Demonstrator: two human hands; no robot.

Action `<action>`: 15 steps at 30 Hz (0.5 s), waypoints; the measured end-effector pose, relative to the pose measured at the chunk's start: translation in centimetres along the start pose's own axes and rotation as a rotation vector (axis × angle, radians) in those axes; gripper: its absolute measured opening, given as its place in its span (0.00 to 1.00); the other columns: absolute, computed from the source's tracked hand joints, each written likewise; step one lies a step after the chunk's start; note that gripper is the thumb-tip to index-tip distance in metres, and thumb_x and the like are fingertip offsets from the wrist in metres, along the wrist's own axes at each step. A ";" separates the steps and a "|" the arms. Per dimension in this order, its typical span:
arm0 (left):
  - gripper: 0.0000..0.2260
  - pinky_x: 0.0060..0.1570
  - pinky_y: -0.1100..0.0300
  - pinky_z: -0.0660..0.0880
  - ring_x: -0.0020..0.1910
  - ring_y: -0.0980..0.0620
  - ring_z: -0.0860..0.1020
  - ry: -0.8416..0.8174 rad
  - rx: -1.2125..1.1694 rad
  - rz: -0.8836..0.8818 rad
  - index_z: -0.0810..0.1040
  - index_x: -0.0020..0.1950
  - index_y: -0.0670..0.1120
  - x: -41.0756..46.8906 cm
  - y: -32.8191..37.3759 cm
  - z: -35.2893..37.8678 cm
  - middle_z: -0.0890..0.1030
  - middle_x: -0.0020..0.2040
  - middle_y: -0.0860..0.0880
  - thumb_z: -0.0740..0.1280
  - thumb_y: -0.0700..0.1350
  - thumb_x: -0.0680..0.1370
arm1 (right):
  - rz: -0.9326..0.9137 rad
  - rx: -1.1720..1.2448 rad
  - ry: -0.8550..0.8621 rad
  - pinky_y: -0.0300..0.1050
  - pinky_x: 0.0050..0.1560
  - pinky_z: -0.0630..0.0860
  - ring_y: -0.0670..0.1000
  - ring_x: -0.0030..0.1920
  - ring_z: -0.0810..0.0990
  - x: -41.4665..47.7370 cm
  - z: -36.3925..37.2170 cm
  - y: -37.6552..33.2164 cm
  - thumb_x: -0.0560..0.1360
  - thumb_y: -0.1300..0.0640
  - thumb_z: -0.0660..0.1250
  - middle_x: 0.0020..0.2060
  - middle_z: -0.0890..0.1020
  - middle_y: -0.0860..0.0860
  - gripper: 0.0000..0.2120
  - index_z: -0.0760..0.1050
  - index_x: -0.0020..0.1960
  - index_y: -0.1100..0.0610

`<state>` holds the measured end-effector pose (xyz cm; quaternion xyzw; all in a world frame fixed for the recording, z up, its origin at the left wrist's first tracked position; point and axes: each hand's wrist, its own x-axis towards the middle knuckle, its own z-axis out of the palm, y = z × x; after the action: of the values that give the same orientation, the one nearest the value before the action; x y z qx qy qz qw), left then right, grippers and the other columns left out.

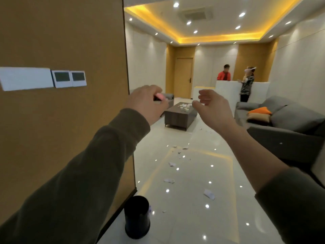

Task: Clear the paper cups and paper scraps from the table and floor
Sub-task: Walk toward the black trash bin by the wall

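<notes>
While our left hand (146,103) curls around a pink object (160,96) and our right hand (212,107) hangs loosely open, empty, paper cups (184,107) sit on the coffee table (176,118) and paper scraps (171,164) litter the floor (195,175).

A brown wall (61,129) stands left of the left hand (146,103), a grey sofa (295,120) right of the right hand (214,108), glossy floor (193,221) below.

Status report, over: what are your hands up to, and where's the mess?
Left hand grips small pink object; right hand open, empty. Paper scraps strewn on floor ahead; paper cups on coffee table. Black bin by wall; nothing blocking.
</notes>
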<state>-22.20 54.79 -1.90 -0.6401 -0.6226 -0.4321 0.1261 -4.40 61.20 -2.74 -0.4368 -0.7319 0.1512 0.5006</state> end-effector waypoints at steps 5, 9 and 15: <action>0.12 0.46 0.60 0.71 0.47 0.50 0.75 -0.045 0.042 -0.113 0.77 0.56 0.45 3.7 -8.5 5.5 0.78 0.51 0.48 0.65 0.49 0.75 | 0.012 0.074 -0.133 0.39 0.56 0.69 0.48 0.54 0.77 5.9 10.1 4.5 0.72 0.53 0.66 0.53 0.80 0.51 0.19 0.74 0.61 0.56; 0.16 0.54 0.55 0.72 0.53 0.49 0.75 -0.093 0.059 -0.222 0.75 0.61 0.45 5.4 -16.6 10.8 0.78 0.56 0.46 0.65 0.50 0.76 | 0.067 0.098 -0.228 0.38 0.53 0.69 0.46 0.52 0.77 8.9 18.7 9.2 0.73 0.51 0.67 0.54 0.80 0.50 0.21 0.73 0.63 0.56; 0.17 0.53 0.55 0.73 0.54 0.50 0.76 -0.221 0.088 -0.361 0.73 0.64 0.46 7.3 -30.5 21.6 0.78 0.58 0.47 0.62 0.52 0.77 | 0.226 0.112 -0.351 0.41 0.57 0.72 0.47 0.54 0.78 13.4 33.3 17.8 0.73 0.50 0.67 0.56 0.79 0.49 0.22 0.71 0.66 0.54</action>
<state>-42.32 80.79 -21.05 -0.5557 -0.7553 -0.3473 0.0053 -26.05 89.13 -21.49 -0.4547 -0.7446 0.3207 0.3687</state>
